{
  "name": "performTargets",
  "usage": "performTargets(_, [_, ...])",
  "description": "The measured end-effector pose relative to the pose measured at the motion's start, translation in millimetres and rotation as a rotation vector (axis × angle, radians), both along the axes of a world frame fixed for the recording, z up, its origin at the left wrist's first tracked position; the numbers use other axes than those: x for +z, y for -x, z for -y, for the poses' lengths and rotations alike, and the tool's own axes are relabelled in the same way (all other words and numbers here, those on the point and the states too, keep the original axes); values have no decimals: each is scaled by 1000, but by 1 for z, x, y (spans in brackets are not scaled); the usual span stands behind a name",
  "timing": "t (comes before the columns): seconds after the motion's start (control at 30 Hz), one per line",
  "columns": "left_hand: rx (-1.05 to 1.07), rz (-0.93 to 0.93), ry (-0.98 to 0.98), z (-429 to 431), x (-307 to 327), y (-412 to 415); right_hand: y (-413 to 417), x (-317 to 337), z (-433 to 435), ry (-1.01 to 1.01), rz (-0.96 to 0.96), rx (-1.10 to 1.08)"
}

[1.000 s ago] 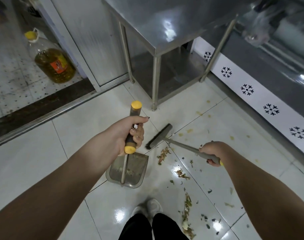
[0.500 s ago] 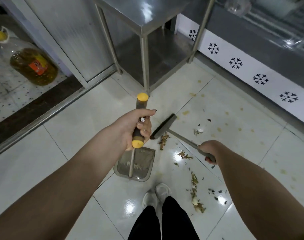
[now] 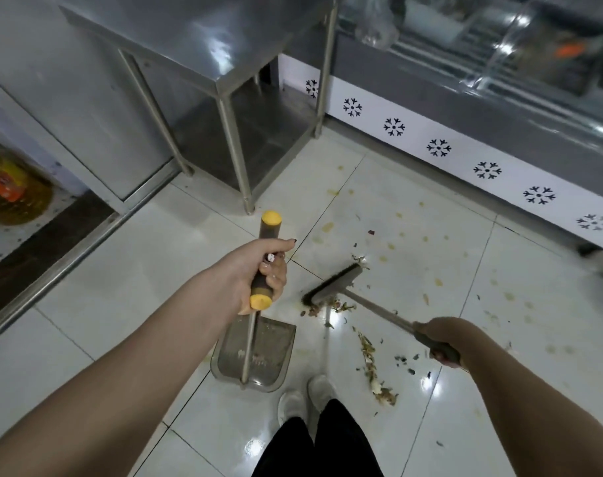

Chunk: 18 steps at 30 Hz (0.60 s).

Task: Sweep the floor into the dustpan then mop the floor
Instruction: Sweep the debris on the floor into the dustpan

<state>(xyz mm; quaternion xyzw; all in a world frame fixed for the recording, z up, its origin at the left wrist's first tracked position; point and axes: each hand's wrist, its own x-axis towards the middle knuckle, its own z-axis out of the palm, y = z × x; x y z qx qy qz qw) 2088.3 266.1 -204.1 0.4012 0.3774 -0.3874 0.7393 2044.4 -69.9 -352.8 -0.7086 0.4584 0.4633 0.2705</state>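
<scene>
From the head view, the left hand [image 3: 255,273] is curled round the dark grip of the dustpan [image 3: 258,352], between the grip's two yellow ends, with the thumb laid across the top. The pan's thin metal shaft runs down from that hand to the grey scoop, which sits on the floor [image 3: 121,287] just ahead of the shoes [image 3: 307,397]; a few specks lie in the scoop. The right hand [image 3: 441,339] is closed round the dark end of the broom [image 3: 332,284]. The broom's metal shaft slants forward and to the left, down to the brush head. The head rests on the tiles just right of the scoop, apart from it. A small heap of scraps [image 3: 327,308] lies against the near side of the brush. More scraps trail back toward the right shoe, and others are scattered further right. Yellowish stains dot the tiles beyond the brush. A steel table [image 3: 224,39] stands ahead, with a white panel [image 3: 413,132] of snowflake cut-outs to its right. An oil bottle [image 3: 11,191], blurred, is at the far left.
</scene>
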Motion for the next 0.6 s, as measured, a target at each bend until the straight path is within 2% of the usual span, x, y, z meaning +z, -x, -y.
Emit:
performTargets(0.27, [-31, -11, 4, 5, 3, 5, -34, 7, -61, -112, 17, 262])
performTargets(0.43, [-32, 4, -3, 6, 7, 0, -33, -7, -89, -16, 4, 602])
performTargets(0.6, [-51, -10, 26, 7, 10, -8, -7, -11, -43, 113, -32, 623])
